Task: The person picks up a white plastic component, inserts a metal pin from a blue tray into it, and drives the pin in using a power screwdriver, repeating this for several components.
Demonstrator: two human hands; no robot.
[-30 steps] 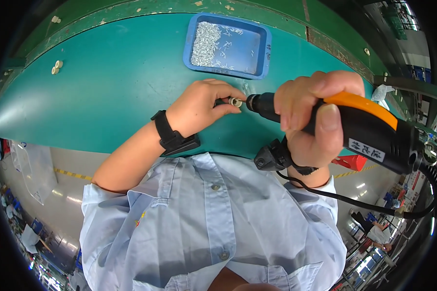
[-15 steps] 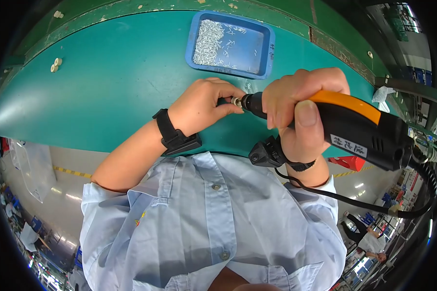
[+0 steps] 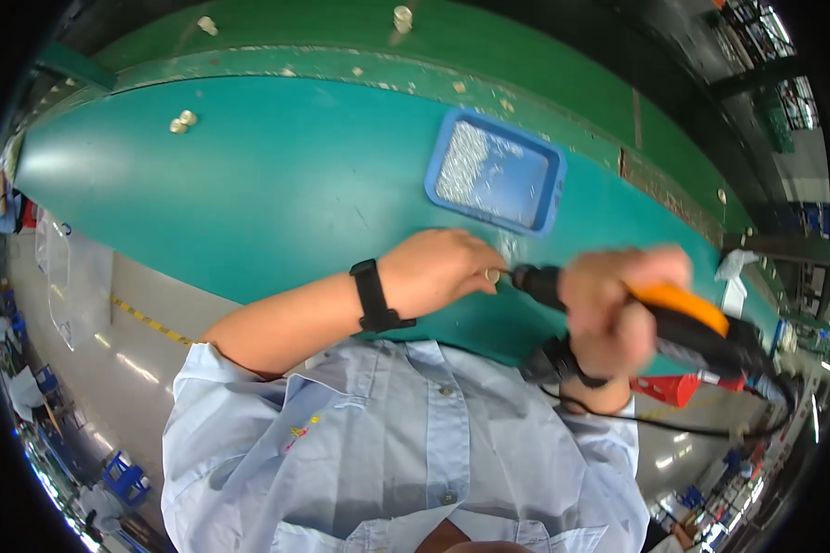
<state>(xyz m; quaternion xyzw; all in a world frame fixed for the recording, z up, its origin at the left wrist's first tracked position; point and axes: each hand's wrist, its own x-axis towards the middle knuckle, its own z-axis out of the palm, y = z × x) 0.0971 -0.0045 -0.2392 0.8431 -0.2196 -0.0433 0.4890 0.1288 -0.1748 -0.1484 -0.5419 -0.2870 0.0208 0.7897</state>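
My left hand (image 3: 441, 267) pinches a small cream round part (image 3: 492, 276) between thumb and fingertips, above the teal tabletop. My right hand (image 3: 618, 304) is blurred by motion but wraps round a black and orange electric screwdriver (image 3: 687, 318). The screwdriver's nose points left at the cream part, a small gap away; whether the thin bit touches the part I cannot tell. Just beyond my hands sits a blue tray (image 3: 561, 198). Small silvery screws (image 3: 463, 164) are heaped in its left side, with several scattered to the right.
Two cream round parts (image 3: 183, 122) lie far left on the teal table (image 3: 277, 184). Past the table edge runs a green surface (image 3: 323, 32) bearing more cream parts (image 3: 402, 18). A black cable (image 3: 655, 424) hangs from the screwdriver. A red object (image 3: 669, 390) is below it.
The view has shifted, so table and tray appear lower and farther right. The screwdriver's nose has drawn back slightly from the cream part, and my right hand is moving.
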